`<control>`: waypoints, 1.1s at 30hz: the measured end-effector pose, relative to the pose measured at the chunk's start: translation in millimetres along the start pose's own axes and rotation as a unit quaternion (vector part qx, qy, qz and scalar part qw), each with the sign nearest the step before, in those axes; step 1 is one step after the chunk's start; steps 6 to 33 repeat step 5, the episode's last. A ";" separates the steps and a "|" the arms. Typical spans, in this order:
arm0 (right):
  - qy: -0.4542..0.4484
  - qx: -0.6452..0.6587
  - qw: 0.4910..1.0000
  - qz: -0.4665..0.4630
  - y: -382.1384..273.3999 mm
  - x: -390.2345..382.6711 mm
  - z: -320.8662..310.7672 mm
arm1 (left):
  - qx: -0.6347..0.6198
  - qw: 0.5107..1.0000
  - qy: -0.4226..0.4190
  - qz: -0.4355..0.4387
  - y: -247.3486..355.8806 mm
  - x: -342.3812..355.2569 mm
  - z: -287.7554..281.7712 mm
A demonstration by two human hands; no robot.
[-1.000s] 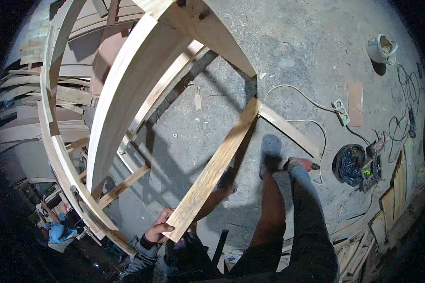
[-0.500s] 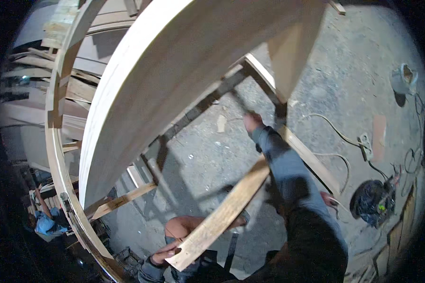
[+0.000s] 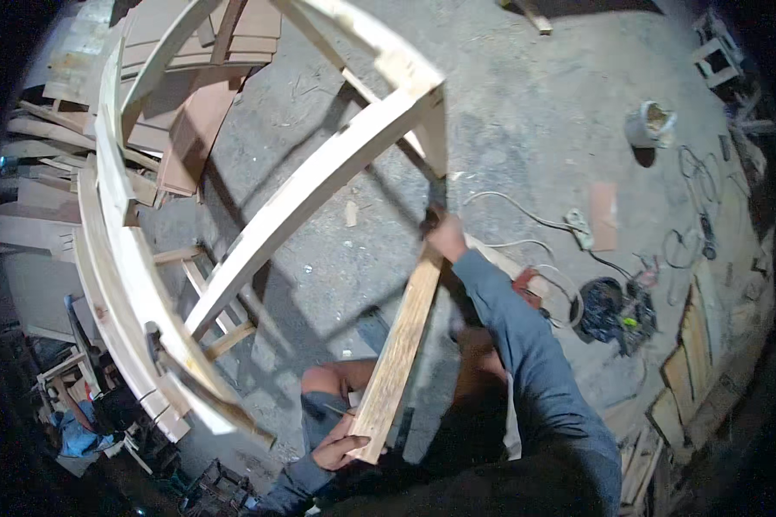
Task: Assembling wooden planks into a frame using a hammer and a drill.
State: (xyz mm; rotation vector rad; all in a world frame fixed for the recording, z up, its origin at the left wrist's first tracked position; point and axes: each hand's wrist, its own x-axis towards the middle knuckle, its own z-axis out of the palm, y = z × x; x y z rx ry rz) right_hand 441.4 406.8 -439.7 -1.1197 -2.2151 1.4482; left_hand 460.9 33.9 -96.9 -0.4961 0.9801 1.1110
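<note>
My left hand [image 3: 338,450] is closed around the near end of a pale wooden plank [image 3: 401,349], thumb on its face. The plank slopes up and away to the right. At its far end my right hand [image 3: 446,238] is closed. A dark thing [image 3: 433,219] shows at the fingers of that hand, too blurred to name. Just beyond stands a curved wooden frame [image 3: 319,177], its corner post [image 3: 434,129] close above my right hand. My bent knee [image 3: 323,381] is beside my left hand.
Curved wooden ribs [image 3: 129,276] stand at left, with sheets and boards [image 3: 203,129] behind. On the concrete floor at right lie a cable with a socket block [image 3: 578,226], a black plastic bag [image 3: 602,310] and a bucket [image 3: 649,125]. A person in blue [image 3: 79,431] is at far left.
The view has shifted, and the large curved panel that filled the upper middle now shows as an open frame. My right hand has come down to the plank's far end; my left still holds the near end.
</note>
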 end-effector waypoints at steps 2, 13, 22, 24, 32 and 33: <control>0.031 0.118 0.992 0.019 -25.5 -56.5 -93.4 | 0.088 0.994 -0.008 0.071 -14.3 -17.8 46.0; -0.029 0.121 0.965 0.232 -64.2 -141.7 -219.1 | 0.199 0.972 0.015 0.121 -8.3 -64.8 96.8; -0.029 0.121 0.965 0.232 -64.2 -141.7 -219.1 | 0.199 0.972 0.015 0.121 -8.3 -64.8 96.8; -0.029 0.121 0.965 0.232 -64.2 -141.7 -219.1 | 0.199 0.972 0.015 0.121 -8.3 -64.8 96.8; -0.029 0.121 0.965 0.232 -64.2 -141.7 -219.1 | 0.199 0.972 0.015 0.121 -8.3 -64.8 96.8; -0.029 0.121 0.965 0.232 -64.2 -141.7 -219.1 | 0.199 0.972 0.015 0.121 -8.3 -64.8 96.8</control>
